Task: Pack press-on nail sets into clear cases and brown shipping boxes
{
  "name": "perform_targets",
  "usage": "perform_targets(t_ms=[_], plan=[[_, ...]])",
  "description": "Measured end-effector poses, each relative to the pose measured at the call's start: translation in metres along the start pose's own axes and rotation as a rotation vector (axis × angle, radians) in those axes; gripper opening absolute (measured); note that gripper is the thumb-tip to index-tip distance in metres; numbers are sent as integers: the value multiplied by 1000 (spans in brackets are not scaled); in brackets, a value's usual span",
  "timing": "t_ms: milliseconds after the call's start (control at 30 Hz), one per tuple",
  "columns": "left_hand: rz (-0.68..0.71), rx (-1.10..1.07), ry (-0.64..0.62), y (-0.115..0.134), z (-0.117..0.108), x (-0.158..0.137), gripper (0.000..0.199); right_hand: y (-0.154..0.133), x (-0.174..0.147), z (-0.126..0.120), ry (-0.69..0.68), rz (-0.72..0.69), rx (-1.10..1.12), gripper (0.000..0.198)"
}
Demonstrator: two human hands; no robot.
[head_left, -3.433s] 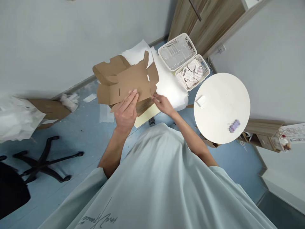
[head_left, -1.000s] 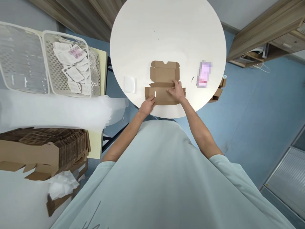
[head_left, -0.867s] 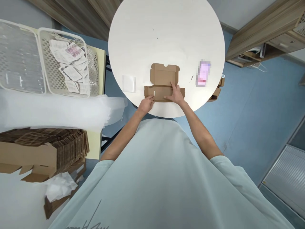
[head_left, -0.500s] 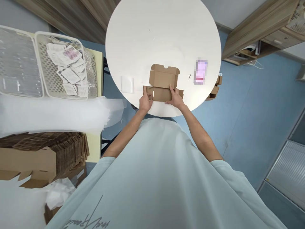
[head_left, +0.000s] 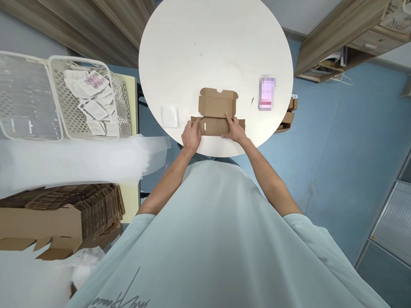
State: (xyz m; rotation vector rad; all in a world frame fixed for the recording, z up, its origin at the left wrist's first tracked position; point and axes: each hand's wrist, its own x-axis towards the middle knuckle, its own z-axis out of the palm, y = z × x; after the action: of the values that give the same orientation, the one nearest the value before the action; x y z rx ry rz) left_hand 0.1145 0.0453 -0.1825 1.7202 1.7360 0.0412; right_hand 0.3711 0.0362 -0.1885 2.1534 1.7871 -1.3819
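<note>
A partly folded brown cardboard box (head_left: pixel 217 105) lies near the front edge of the white round table, its notched lid panel standing open on the far side. My left hand (head_left: pixel 192 135) is closed on the box's left end, fingers curled over the side flap. At the right end, my right hand (head_left: pixel 236 129) grips the near part, with one finger reaching onto the inner panel and the thumb along the front wall. A small white slot shows in the box's floor, left of centre. Left of the box lies a clear plastic packet (head_left: pixel 170 116).
A blurred pink-purple item (head_left: pixel 266 93) lies on the table (head_left: pixel 221 47) at right. On my left are a basket of white packets (head_left: pixel 109 107), a basket of clear packaging (head_left: pixel 28 98), white sheets (head_left: pixel 80 162) and stacked flat cardboard boxes (head_left: pixel 96 214). Small cartons (head_left: pixel 287 119) stand beyond the table's right edge.
My left hand has shifted slightly left, and its fingers have curled over the box's left end. The right hand keeps its hold. The whole view has shifted a little.
</note>
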Motion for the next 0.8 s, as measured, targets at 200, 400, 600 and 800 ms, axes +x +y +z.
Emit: perform_targets(t_ms=[200, 400, 600, 800], plan=[[-233, 20, -56, -9, -13, -1, 26, -3, -2, 1, 5, -4, -7, 141], [-141, -57, -95, 1, -15, -5, 16, -4, -3, 0, -8, -4, 16, 146], [-33, -169, -114, 16, -1, -4, 35, -2, -2, 2, -32, 5, -16, 154], [-101, -53, -146, 20, 5, 12, 21, 1, 0, 6, -36, -3, -52, 156]])
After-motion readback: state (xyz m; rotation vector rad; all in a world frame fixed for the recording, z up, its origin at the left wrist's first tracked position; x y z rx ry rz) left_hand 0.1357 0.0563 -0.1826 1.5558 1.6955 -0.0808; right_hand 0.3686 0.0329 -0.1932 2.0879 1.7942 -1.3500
